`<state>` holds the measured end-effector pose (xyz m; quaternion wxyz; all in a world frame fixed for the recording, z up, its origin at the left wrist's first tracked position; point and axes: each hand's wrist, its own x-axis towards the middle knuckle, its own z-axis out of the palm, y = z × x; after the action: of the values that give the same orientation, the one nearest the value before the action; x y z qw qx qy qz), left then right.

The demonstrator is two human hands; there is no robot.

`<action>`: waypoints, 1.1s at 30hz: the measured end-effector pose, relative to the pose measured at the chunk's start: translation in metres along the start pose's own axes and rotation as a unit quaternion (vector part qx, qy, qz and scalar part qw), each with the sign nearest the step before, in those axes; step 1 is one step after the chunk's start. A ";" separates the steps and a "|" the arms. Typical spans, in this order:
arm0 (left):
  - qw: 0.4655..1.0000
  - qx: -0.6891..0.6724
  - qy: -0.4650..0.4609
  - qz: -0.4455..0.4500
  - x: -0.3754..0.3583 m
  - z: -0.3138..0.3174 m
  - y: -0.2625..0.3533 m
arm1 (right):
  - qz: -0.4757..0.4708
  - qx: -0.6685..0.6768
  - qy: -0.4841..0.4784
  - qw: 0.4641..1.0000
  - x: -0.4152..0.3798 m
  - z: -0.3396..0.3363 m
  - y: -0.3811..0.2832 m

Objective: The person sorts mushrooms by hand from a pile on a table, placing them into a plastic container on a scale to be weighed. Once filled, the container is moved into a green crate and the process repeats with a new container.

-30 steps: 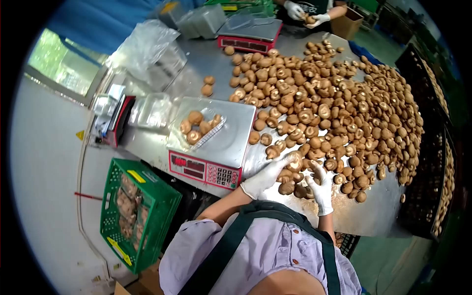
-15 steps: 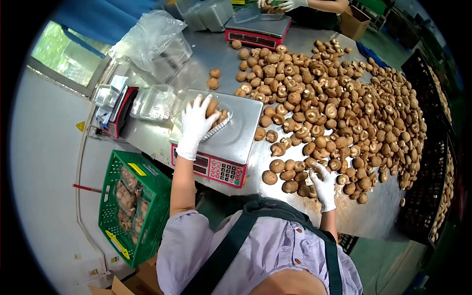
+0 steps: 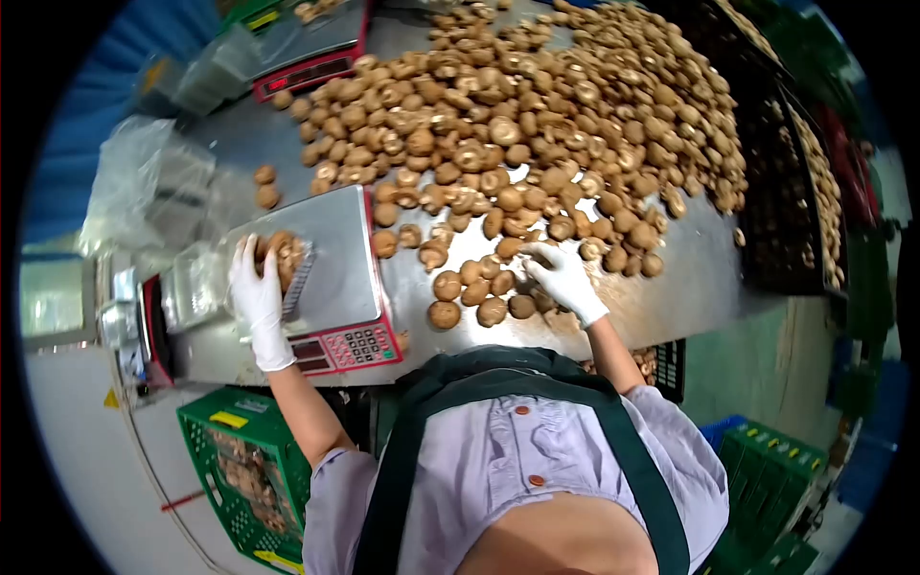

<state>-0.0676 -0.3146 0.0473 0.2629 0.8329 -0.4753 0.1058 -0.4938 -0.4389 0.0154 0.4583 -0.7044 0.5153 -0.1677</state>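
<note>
My left hand [image 3: 257, 295], in a white glove, is at the left side of the scale [image 3: 335, 254]. Its fingers curl round brown mushrooms [image 3: 285, 251] in a clear plastic tray [image 3: 299, 280], which sits tilted on the metal plate; the palm hides part of the tray. Over on the table, my right hand [image 3: 567, 284], also gloved, reaches low across a small group of loose mushrooms [image 3: 476, 290]. Its fingers stretch leftward, a little apart, and it covers a darker mushroom [image 3: 544, 300] in part.
A large heap of mushrooms [image 3: 537, 115] spreads over the metal table [image 3: 704, 259]. Black crates [image 3: 781, 192] line the right side. A second scale [image 3: 316, 67] stands at the back left, clear trays [image 3: 195, 287] at left. A green crate [image 3: 206, 460] holds packed mushrooms below.
My view has swung, so the table and scale sit further left and higher. My left hand stays at the tray on the scale; my right hand remains low over the near mushrooms.
</note>
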 end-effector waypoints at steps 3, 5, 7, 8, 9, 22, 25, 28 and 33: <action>0.996 0.078 -0.013 0.049 0.000 0.004 -0.008 | 0.001 -0.037 0.023 0.999 0.008 -0.008 0.007; 0.998 0.058 -0.010 0.035 0.001 0.006 -0.011 | 0.020 -0.014 0.021 0.999 0.017 -0.012 0.012; 0.998 0.045 -0.013 0.030 0.004 0.006 -0.015 | 0.044 -0.033 0.025 0.998 0.028 -0.019 0.007; 0.999 0.033 -0.015 0.022 0.005 0.005 -0.017 | -0.017 -0.071 0.061 0.995 0.037 -0.016 0.016; 0.999 0.033 -0.014 0.024 0.008 0.004 -0.021 | -0.079 -0.110 0.098 0.986 0.047 -0.013 0.028; 0.981 -0.151 0.082 -0.085 -0.009 -0.020 -0.039 | -0.221 -0.309 0.182 0.907 0.055 0.019 0.024; 0.987 -0.098 0.070 -0.103 -0.023 -0.022 -0.033 | -0.148 -0.179 0.107 0.967 0.032 0.016 0.014; 0.998 -0.030 0.032 -0.047 -0.025 -0.008 -0.043 | -0.138 -0.125 0.089 0.979 0.010 0.029 0.026; 0.999 -0.006 -0.045 -0.021 -0.016 -0.012 -0.023 | -0.093 -0.059 0.101 0.989 0.003 0.016 0.045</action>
<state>-0.0557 -0.2867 0.0422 0.2486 0.8449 -0.4699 0.0597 -0.5067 -0.4363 -0.0302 0.3440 -0.7546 0.5005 -0.2485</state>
